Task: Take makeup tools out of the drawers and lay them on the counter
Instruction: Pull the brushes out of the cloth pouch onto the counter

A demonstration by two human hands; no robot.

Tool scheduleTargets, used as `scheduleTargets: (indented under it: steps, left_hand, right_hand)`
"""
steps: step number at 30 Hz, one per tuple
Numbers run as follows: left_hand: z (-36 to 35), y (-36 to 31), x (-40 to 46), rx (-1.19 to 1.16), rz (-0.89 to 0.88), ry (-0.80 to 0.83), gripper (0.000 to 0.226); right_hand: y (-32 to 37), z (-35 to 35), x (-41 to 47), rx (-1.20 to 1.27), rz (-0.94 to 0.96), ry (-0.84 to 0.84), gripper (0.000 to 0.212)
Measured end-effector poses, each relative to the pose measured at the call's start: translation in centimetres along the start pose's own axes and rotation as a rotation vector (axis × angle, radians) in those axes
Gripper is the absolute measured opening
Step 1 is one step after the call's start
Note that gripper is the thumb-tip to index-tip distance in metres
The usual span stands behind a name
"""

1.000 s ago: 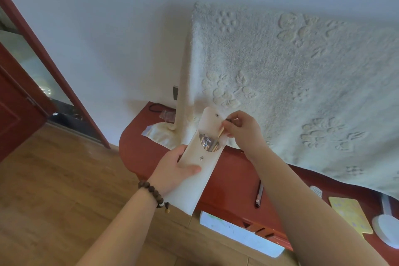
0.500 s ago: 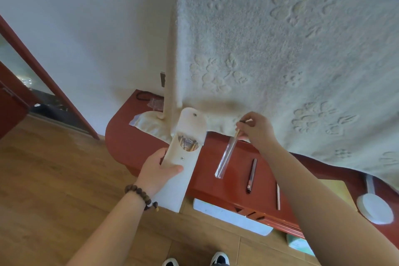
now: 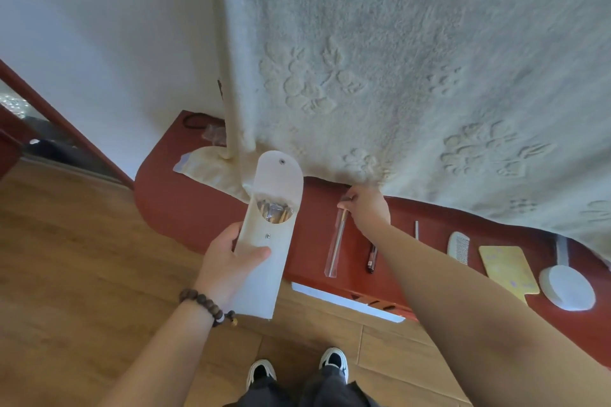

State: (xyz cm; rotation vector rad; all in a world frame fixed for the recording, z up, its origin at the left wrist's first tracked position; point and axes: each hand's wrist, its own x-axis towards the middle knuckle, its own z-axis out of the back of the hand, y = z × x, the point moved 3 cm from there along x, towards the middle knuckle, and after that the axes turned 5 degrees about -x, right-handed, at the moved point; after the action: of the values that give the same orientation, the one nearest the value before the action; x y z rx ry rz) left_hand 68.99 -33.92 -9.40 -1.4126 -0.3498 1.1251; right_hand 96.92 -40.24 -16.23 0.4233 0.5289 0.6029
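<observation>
The fingers of the right hand [image 3: 367, 208], just right of the frame's centre, are bunched together and pinch the top end of a sleeved brush [image 3: 336, 241], a thin brush in a clear plastic sleeve. It lies lengthwise on the red counter [image 3: 198, 208], pointing toward the lower edge; I cannot tell whether the pinch is already loosening. The left hand [image 3: 231, 261], lower centre, wraps round the middle of a pale pouch [image 3: 267, 241], thumb across the front below the snap, the other fingers hidden behind. The pouch is held upright above the floor, its flap open, and the ends of more brushes [image 3: 274, 212] show in its mouth.

To the right on the counter lie a dark pen-like stick [image 3: 372, 259], a thin white stick [image 3: 417, 230], a white comb [image 3: 459, 246], a yellow card [image 3: 506, 269] and a round white mirror [image 3: 567, 286], set side by side, apart from each other. A white drawer front [image 3: 347, 302] stands out under the counter's edge. A cream blanket [image 3: 413, 59] fills the upper frame.

The brushes look light, thin and stiff, and the plastic sleeves are probably slippery, so a fingertip pinch at the exposed end, drawn straight out of the pouch, should suit. The pouch seems soft; holding it mid-body keeps its mouth open.
</observation>
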Motion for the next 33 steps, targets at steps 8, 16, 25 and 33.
scheduleTargets:
  steps: [8, 16, 25, 33]
  left_hand:
    - [-0.4, -1.1, 0.1, 0.055, -0.035, -0.006, 0.026]
    - [-0.3, -3.2, -0.2, 0.066, -0.116, 0.02, 0.03]
    - [0.3, -4.5, -1.0, 0.094, -0.185, 0.059, 0.026]
    - [0.7, -4.4, -1.6, 0.065, -0.19, 0.072, 0.026]
  right_hand:
    - [1.0, 1.3, -1.7, -0.077, 0.067, -0.081, 0.046]
    - [10.5, 3.5, -10.1, 0.338, 0.506, -0.105, 0.023]
    - [11.9, 4.6, -10.2, 0.226, 0.571, -0.201, 0.005]
    - [12.4, 7.0, -9.0, 0.39, 0.435, -0.154, 0.016]
